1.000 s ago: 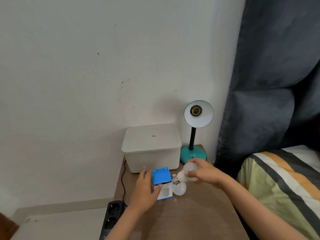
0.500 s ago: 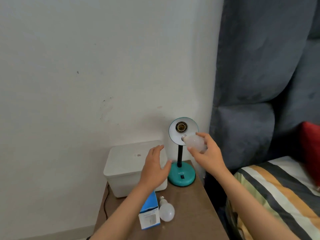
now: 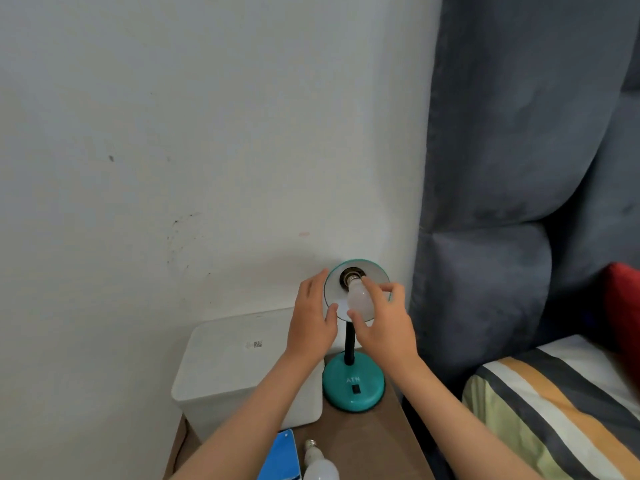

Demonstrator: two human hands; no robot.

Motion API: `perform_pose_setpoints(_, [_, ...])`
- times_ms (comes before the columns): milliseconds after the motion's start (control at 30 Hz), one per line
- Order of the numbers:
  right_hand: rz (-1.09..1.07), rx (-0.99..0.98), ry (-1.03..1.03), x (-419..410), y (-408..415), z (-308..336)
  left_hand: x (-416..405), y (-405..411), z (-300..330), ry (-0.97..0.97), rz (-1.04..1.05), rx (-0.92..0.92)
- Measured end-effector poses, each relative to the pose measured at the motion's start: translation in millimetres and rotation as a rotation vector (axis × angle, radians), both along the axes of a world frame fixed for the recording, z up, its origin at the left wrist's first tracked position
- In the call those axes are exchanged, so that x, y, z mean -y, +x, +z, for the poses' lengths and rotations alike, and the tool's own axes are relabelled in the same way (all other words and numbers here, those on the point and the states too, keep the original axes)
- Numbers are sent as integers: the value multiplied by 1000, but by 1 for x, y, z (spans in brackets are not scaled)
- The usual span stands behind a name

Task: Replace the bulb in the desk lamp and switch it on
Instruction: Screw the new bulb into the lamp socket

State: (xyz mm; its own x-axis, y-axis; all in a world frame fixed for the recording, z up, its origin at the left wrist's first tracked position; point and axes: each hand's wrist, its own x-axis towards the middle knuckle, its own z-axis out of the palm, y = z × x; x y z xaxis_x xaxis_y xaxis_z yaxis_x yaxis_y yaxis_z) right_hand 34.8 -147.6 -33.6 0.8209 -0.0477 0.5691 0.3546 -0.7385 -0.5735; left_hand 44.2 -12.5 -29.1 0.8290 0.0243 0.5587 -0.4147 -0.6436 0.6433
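The right hand (image 3: pixel 384 327) grips a frosted white bulb (image 3: pixel 358 297) with curled fingers, its metal screw base at the socket of the teal desk lamp (image 3: pixel 353 382), which stands at the far right of the brown wooden table (image 3: pixel 374 441). The left hand (image 3: pixel 313 322), fingers straight and relaxed, rests against the left rim of the lamp's shade. A second white bulb (image 3: pixel 320 464) lies near, beside a blue box (image 3: pixel 280 459). A white lidded plastic container (image 3: pixel 239 365) sits left of the lamp.

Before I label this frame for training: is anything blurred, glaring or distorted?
Head view: soft, even light, no glare; the lamp is unlit. Both hands and the bulb look slightly soft. Wide-angle bending shows at the wall corner and headboard.
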Motion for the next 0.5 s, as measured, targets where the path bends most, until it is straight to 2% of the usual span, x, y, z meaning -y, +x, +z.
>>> perform_pose_setpoints(300, [-83,17,-69,-6,10,2,6,12,-12,-171,-5,70])
perform_pose_setpoints(500, [-89,-63,-184,-9,7,4,12,15,-11,-450,-5,-15])
